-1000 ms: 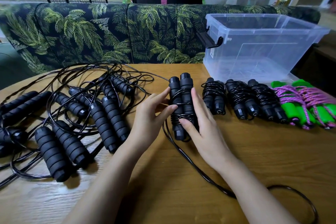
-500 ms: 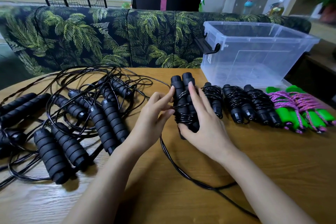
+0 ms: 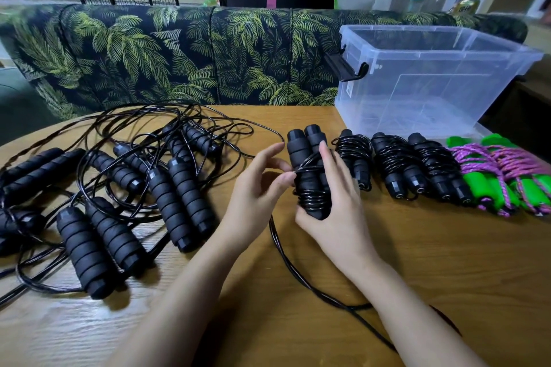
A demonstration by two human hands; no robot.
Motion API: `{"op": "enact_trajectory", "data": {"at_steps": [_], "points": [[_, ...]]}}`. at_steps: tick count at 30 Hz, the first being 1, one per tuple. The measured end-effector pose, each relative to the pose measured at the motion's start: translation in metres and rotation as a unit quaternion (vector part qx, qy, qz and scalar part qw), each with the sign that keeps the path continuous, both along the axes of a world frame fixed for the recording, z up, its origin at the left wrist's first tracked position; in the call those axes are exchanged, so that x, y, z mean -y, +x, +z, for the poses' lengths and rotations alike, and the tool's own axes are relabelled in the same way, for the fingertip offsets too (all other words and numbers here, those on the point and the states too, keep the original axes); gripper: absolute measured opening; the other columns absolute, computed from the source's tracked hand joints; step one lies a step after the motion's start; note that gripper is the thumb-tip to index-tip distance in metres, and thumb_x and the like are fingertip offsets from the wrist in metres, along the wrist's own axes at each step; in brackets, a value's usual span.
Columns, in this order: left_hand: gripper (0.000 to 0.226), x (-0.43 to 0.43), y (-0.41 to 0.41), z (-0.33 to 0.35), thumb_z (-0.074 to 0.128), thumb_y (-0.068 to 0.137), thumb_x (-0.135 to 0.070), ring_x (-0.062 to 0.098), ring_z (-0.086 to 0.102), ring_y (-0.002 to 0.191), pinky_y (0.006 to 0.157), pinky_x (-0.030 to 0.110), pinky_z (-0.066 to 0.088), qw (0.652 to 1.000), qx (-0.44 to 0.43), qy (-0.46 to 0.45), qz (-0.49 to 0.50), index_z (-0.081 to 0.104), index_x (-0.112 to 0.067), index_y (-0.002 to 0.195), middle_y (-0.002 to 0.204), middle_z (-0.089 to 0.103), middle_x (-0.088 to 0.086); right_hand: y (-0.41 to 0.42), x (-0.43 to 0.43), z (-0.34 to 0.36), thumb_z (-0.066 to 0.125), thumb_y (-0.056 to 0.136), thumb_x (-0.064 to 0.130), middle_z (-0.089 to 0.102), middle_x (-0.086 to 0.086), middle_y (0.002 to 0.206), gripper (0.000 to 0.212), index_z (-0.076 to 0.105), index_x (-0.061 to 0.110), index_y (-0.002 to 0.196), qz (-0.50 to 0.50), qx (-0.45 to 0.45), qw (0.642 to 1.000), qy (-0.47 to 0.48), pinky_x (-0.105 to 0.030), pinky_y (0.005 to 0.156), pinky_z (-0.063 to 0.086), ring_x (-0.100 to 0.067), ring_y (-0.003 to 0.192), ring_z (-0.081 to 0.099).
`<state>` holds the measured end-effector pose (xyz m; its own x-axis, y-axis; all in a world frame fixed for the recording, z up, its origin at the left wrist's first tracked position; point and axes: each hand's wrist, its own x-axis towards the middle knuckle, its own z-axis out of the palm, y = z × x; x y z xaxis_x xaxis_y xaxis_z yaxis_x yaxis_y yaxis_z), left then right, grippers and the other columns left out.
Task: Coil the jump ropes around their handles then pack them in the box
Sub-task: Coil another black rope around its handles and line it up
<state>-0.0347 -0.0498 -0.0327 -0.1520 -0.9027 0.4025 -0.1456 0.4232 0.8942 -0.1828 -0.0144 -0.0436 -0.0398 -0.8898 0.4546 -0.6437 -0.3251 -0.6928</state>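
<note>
1. While the pair of black handles (image 3: 308, 158) is being gripped by the right hand (image 3: 337, 211) near the middle of the table (image 3: 447, 262), the cord (image 3: 281, 244) is being pinched against it by the left hand (image 3: 256, 188).
2. Slack cord is being trailed toward the near edge.
3. Coiled ropes (image 3: 393, 164) are being shown in a row toward the right edge, before the clear box (image 3: 387, 92) at the far right corner.
4. Uncoiled ropes (image 3: 176, 194) are being shown tangled toward the left edge.

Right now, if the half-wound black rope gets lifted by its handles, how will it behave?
Probably floppy: the cord trails slack in curves across the table, so it should dangle and drag. The handles look foam-covered, so likely grippy and light. The few wraps look loose; they may slip off unless the right hand holds them.
</note>
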Motion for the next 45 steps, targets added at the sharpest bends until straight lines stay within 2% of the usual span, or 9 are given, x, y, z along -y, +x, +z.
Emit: {"op": "enact_trajectory", "data": {"at_steps": [6,13,16,25,29,34,37,41,45], "points": [[0.04,-0.004,0.003,0.008,0.063,0.091,-0.013,0.019,0.067,0.109,0.093,0.028,0.053,0.988,-0.086,0.109,-0.073,0.059,-0.016,0.131,0.112,0.072,0.003,-0.002,-0.004,0.0,0.078,0.08,0.014,0.015,0.006,0.162,0.102,0.011,0.041,0.152,0.03,0.056,0.998,0.011,-0.041,0.115,0.036,-0.011,0.147,0.024],[0.036,-0.01,-0.003,0.01,0.069,0.086,-0.01,0.007,0.068,0.084,0.075,0.018,0.052,0.992,-0.093,0.065,-0.046,0.062,-0.02,0.12,0.095,0.07,-0.006,0.004,-0.006,0.001,0.079,0.077,0.043,0.016,0.005,0.162,0.11,0.007,0.026,0.157,-0.042,-0.087,0.995,0.007,-0.033,0.108,0.035,-0.019,0.146,0.024],[0.043,-0.011,-0.004,0.009,0.072,0.08,-0.015,0.013,0.067,0.087,0.081,0.023,0.055,0.993,-0.089,0.056,-0.058,0.06,-0.024,0.121,0.105,0.069,0.003,0.003,-0.008,0.002,0.078,0.079,0.041,0.017,0.002,0.163,0.111,0.002,0.024,0.157,-0.063,-0.121,0.991,0.001,-0.038,0.099,0.046,-0.023,0.145,0.03],[0.055,-0.008,0.0,0.007,0.065,0.085,0.002,0.006,0.066,0.103,0.09,0.022,0.052,0.991,-0.077,0.037,-0.106,0.049,-0.01,0.136,0.122,0.065,0.005,-0.005,-0.008,0.005,0.063,0.093,0.034,0.018,0.005,0.163,0.085,0.001,0.041,0.15,-0.016,-0.055,0.998,-0.029,-0.03,0.102,0.042,-0.015,0.142,0.034],[0.035,-0.006,0.0,0.003,0.068,0.089,-0.014,0.008,0.065,0.098,0.084,0.022,0.052,0.998,0.007,-0.046,-0.04,0.06,-0.017,0.123,0.109,0.065,-0.002,-0.006,-0.009,0.006,0.062,0.094,0.034,0.019,0.009,0.163,0.081,0.002,0.046,0.148,-0.008,-0.042,0.999,-0.023,-0.024,0.1,0.039,-0.005,0.138,0.033],[0.011,-0.007,-0.002,0.001,0.061,0.096,-0.017,0.02,0.056,0.055,0.058,0.03,0.048,0.996,-0.008,0.058,-0.066,0.052,-0.013,0.102,0.068,0.059,-0.005,-0.01,-0.007,0.006,0.061,0.095,0.037,0.019,0.003,0.163,0.082,0.002,0.039,0.153,-0.046,-0.126,0.991,-0.013,-0.041,0.087,0.053,-0.025,0.137,0.045],[0.017,-0.008,0.004,0.009,0.065,0.09,-0.025,0.013,0.047,0.057,0.06,0.022,0.04,0.987,-0.001,0.112,-0.116,0.062,-0.016,0.104,0.066,0.054,-0.002,-0.015,-0.001,0.006,0.062,0.094,0.035,0.022,-0.004,0.163,0.084,0.004,0.033,0.155,-0.062,-0.197,0.978,-0.006,-0.044,0.08,0.056,-0.029,0.133,0.048],[0.024,0.003,0.013,0.019,0.065,0.092,-0.013,-0.005,0.053,0.065,0.065,0.012,0.039,0.98,0.17,-0.096,-0.034,0.072,-0.011,0.115,0.071,0.058,-0.019,-0.021,0.004,0.011,0.078,0.082,0.027,0.044,-0.019,0.149,0.086,0.031,0.019,0.153,-0.088,-0.284,0.954,-0.046,-0.04,0.06,0.059,-0.035,0.118,0.061],[0.031,0.023,0.02,0.036,0.057,0.092,-0.02,0.025,0.06,0.077,0.065,0.038,0.049,0.871,0.381,-0.303,0.071,0.069,-0.014,0.12,0.086,0.059,0.002,-0.025,0.003,0.017,0.083,0.075,0.028,0.051,-0.019,0.143,0.086,0.04,0.015,0.149,-0.099,-0.317,0.94,-0.083,-0.036,0.051,0.057,-0.033,0.111,0.065]]}}
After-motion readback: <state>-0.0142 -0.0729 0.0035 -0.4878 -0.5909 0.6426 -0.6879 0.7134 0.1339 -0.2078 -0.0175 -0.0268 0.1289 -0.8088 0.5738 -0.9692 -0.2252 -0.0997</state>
